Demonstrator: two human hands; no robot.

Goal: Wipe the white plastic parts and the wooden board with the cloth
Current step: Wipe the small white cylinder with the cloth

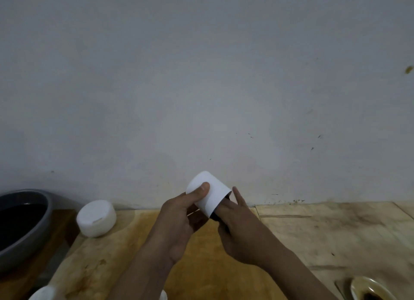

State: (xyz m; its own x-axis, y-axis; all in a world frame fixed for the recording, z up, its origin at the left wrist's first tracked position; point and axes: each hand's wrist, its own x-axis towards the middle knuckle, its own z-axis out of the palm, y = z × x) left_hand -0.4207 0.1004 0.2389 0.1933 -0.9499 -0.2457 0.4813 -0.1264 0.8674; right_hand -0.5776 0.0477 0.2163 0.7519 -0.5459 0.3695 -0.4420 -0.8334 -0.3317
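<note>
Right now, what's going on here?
A person holds a white cup-shaped part above the wooden board. The left hand grips it around the closed end. The right hand has fingers pushed into its open end, with something dark there, possibly the cloth. Another white part sits on the board near a grey bowl.

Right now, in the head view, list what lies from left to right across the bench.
In order: grey bowl → white round part → left hand → white cup, gripped by that hand → right hand, fingers reaching into the cup → small dish at the bottom right.
</note>
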